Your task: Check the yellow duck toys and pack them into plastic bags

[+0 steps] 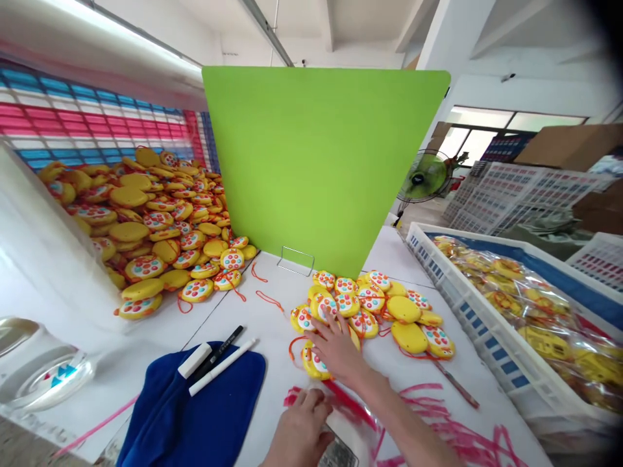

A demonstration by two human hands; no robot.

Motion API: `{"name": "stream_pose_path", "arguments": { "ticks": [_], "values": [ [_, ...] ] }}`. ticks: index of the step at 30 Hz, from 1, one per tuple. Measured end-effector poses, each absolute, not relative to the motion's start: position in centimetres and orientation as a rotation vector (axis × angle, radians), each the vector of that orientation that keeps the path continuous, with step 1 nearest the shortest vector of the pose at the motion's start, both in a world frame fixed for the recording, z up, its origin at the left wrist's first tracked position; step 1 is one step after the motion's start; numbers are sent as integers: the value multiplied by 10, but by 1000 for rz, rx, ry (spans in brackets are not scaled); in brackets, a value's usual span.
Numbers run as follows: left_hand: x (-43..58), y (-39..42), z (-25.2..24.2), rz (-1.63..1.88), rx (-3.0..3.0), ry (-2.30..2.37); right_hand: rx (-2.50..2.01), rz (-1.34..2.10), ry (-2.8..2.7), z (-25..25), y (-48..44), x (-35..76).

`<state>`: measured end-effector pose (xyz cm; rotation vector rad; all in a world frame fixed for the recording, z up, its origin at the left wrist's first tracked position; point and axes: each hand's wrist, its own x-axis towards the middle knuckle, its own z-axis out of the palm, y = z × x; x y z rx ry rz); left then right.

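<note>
My right hand [341, 350] reaches across the near side of a pile of yellow duck-shaped toys. Its fingers are stretched out and rest on a toy [324, 306] with a white face and coloured round buttons. Another such toy [315, 363] lies partly under the palm; orange cords hang from several of them. Closer to me, my left hand [302, 421] is closed low over the table beside clear plastic and a red strip [353, 403]. What its curled fingers hold, if anything, is hidden. Below it sits a grey, shiny object [338, 451], partly covered.
A large heap of the same toys [160, 220] fills the left side. An upright green board [316, 168] stands behind. To the right is a white crate [467, 324] of bagged toys. Blue cloth [204, 415] carries pens [221, 366]; pink strips [452, 428] lie front right.
</note>
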<state>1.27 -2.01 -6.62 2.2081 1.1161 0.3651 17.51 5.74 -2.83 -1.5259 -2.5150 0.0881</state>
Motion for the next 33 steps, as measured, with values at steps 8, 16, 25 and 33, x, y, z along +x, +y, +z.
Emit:
{"name": "stream_pose_path", "arguments": {
  "ticks": [8, 16, 25, 33],
  "values": [
    [31, -30, -70, -21, 2559, 1254, -1633, 411, -2368, -38, 7, 181],
    [28, -35, -64, -88, 2530, 1359, -1639, 394, -2292, -44, 1, 189],
    [19, -37, -59, -16, 2635, 1248, -1407, 688, -1473, -44, -12, 218],
    [23, -39, -60, 22, 2641, 1378, -1320, 1097, -1047, -30, -47, 231]
  ]
}}
